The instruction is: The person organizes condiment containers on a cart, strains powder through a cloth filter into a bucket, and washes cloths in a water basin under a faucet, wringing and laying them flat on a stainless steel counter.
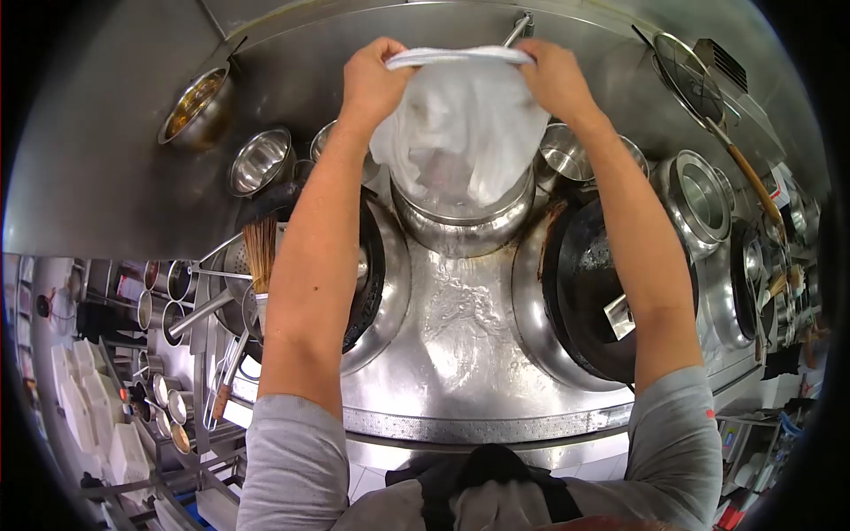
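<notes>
Both arms reach forward over the stove. My left hand is closed on the left end of the rolled upper edge of a thin white cloth. The right end of that edge is pinched in my right hand. Stretched between the hands, the cloth hangs down over a round steel pot. It covers most of the pot's opening, so the pot's contents are hidden. Behind the cloth's top edge, a metal faucet shows in part.
Black woks sit in burner rings on both sides, partly behind my forearms. Steel bowls line the back. At left are a bamboo brush and strainers; at right, a wood-handled skimmer. The steel counter looks wet.
</notes>
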`<state>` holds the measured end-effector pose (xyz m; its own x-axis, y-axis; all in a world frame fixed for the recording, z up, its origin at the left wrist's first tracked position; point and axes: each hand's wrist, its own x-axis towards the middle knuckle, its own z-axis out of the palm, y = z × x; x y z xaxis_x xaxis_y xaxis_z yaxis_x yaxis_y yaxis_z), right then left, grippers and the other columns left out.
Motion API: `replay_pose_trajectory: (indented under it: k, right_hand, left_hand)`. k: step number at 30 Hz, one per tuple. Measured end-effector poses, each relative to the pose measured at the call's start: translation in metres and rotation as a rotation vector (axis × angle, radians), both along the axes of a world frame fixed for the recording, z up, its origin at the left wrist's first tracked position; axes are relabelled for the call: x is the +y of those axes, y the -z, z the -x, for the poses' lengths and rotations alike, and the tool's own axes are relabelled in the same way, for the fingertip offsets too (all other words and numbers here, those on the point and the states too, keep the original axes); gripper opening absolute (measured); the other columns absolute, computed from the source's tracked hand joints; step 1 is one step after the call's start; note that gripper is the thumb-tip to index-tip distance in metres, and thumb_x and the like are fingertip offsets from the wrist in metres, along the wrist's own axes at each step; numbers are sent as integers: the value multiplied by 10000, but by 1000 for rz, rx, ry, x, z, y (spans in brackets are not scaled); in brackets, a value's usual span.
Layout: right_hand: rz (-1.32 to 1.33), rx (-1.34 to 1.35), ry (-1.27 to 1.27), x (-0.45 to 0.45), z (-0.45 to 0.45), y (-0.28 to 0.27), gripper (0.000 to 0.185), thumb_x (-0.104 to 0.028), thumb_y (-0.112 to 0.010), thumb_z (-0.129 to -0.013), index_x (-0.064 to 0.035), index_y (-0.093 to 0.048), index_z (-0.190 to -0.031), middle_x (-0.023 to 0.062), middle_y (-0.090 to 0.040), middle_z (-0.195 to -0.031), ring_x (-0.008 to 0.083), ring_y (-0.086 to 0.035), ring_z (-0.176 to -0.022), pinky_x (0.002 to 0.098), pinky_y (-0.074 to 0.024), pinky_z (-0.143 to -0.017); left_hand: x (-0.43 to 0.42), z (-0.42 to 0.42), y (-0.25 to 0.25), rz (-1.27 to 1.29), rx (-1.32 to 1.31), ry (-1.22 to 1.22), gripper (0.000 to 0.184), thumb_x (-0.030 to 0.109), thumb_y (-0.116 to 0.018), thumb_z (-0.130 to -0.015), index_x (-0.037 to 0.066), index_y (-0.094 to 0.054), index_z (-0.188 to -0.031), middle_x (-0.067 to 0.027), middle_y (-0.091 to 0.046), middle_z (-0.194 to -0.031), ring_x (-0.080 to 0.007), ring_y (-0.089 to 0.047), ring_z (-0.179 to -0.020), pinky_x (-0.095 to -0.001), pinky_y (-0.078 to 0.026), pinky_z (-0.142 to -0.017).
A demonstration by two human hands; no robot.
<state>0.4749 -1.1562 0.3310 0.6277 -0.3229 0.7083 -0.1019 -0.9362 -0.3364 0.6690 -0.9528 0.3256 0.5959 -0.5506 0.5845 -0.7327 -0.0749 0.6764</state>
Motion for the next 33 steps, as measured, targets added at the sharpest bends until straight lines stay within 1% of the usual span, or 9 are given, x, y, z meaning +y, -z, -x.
replay_pose_trajectory:
  k: [3,5,9,13,18,21,23,27,33]
  right_hand:
    - [-140,376,75,5,-13,61,360,-307,-623,-912,12,-698,-1064,277,-676,-1069,465,-637,-1009,500,-497,-941]
    - [-76,414,4,14,-29,133,365,-317,-550,-950,11,-711,-954,261,-691,-1032,425,-662,-976,494,-513,-899]
    - [-136,768,-34,23,-61,257,256,-198,-614,-871,-4,-716,-1002,232,-706,-1053,400,-665,-1051,468,-528,-890]
    - [-116,972,162,35,-72,298,266,-206,-559,-888,-126,-772,-1027,151,-738,-1077,306,-716,-1011,438,-560,-852]
    - [-112,860,-127,23,-72,302,293,-229,-622,-864,-55,-738,-1069,167,-736,-1083,316,-719,-993,446,-558,-838]
    - [-163,1034,-102,15,-63,221,384,-291,-678,-872,25,-697,-1090,195,-734,-1022,310,-724,-918,435,-559,-775]
    - [-862,629,-48,14,-51,168,429,-371,-674,-906,39,-697,-1030,169,-717,-896,265,-701,-792,411,-550,-690]
    - [-1163,169,-328,20,-3,48,314,-310,-594,-1012,-8,-679,-1021,59,-688,-938,147,-651,-851,298,-533,-760]
    - [-1532,-470,-4,-1,29,127,445,-325,-431,-1074,79,-551,-1216,259,-640,-1135,325,-708,-852,415,-637,-730]
  left_hand:
    - [-9,4,62,-221,43,-65,223,165,-787,-745,64,-728,-935,-116,-738,-868,-231,-702,-796,-356,-542,-775]
    - [-24,12,120,-441,99,-23,248,215,-704,-770,60,-751,-958,-202,-728,-1009,-349,-703,-981,-416,-545,-887]
    - [-42,41,209,-773,30,-11,246,211,-630,-826,95,-769,-994,-186,-725,-1073,-372,-688,-1020,-443,-535,-912]
    - [-52,44,253,-979,-141,42,253,172,-643,-817,33,-753,-997,-225,-708,-1084,-379,-680,-1039,-452,-533,-904]
    - [-70,30,241,-1134,-72,272,336,127,-746,-712,-2,-731,-1022,-217,-720,-1083,-333,-688,-1033,-400,-536,-886]
    - [-53,26,221,-393,322,496,340,178,-794,-691,4,-735,-977,-119,-739,-990,-240,-686,-960,-352,-528,-871]
    - [-51,48,188,-242,471,519,333,202,-814,-695,10,-737,-956,-70,-729,-935,-197,-671,-898,-335,-523,-833]
    - [-49,67,142,-335,553,255,308,251,-825,-731,33,-752,-936,-54,-725,-866,-166,-677,-833,-338,-512,-753]
    - [-38,52,95,181,999,501,384,151,-722,-876,-66,-611,-1172,-171,-699,-1019,-279,-704,-885,-401,-589,-814]
